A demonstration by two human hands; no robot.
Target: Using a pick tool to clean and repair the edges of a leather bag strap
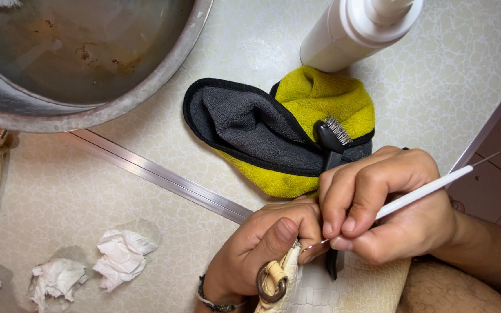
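Cream bag (343, 287), resting on the lap w/ its edge pinched in the left hand (259, 252), is best held taut while the thin white tool (421, 194), pinched in the right hand (387, 203), is worked slowly along the seam w/ light pressure.

I see a cream crocodile-textured bag (349, 290) with a metal ring (271, 284), and a thin white-handled tool (418, 194) lying slantwise across it.

Yellow and grey by the basin

The cloth (279, 133) is yellow, grey-faced, black-edged; below it, a cream crackle-patterned bag (343, 290) and white-handled tool (418, 194).
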